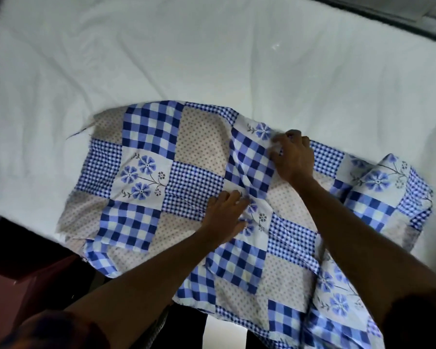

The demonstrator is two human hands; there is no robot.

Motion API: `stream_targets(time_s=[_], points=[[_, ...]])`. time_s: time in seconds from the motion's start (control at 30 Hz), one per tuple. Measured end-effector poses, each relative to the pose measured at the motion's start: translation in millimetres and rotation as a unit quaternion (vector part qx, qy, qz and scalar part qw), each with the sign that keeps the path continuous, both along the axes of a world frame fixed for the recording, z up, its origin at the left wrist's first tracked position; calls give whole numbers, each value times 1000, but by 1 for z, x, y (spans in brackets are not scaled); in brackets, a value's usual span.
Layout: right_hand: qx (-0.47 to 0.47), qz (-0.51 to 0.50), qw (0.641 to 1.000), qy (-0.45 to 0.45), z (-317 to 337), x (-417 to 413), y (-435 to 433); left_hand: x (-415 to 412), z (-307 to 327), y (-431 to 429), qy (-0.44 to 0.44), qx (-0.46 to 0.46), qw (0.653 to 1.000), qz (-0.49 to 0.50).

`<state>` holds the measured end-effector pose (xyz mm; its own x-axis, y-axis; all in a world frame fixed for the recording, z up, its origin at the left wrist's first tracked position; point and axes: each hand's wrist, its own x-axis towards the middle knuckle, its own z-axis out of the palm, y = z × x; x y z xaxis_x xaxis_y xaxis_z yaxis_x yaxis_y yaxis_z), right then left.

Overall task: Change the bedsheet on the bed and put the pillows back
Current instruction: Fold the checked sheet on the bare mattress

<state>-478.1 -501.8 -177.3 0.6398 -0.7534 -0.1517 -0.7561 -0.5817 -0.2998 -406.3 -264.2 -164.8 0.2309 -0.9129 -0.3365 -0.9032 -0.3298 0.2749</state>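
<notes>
A blue-and-white patchwork bedsheet (146, 172), with checked, dotted and flowered squares, lies partly folded on the near edge of the white mattress (186, 51). Its right part hangs bunched over the bed's edge. My left hand (224, 212) rests on the middle of the sheet, fingers curled into a crease of the cloth. My right hand (292, 154) is further back and to the right, fingers pinched on a fold of the same sheet. No pillows are in view.
The bare white mattress stretches far to the left and back. A dark strip (388, 23) runs along its far right edge. Below the near edge are a dark floor and a reddish-brown surface (23, 273) at lower left.
</notes>
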Motion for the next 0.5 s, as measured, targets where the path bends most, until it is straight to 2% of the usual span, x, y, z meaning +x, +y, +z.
stream_targets(time_s=[0.1,0.23,0.3,0.4,0.5], points=[[-9,45,999,8,-2,0,-14,1,1,-9,27,58,997,35],[15,25,999,-40,4,-4,-41,-2,5,-14,31,118,992,30],[-14,26,998,-48,13,-2,-57,-2,6,-11,50,127,990,32],[-41,-62,996,-49,31,4,-101,-2,9,-14,68,145,986,38],[42,-41,998,-26,40,11,-127,-2,11,-13,58,163,984,42]])
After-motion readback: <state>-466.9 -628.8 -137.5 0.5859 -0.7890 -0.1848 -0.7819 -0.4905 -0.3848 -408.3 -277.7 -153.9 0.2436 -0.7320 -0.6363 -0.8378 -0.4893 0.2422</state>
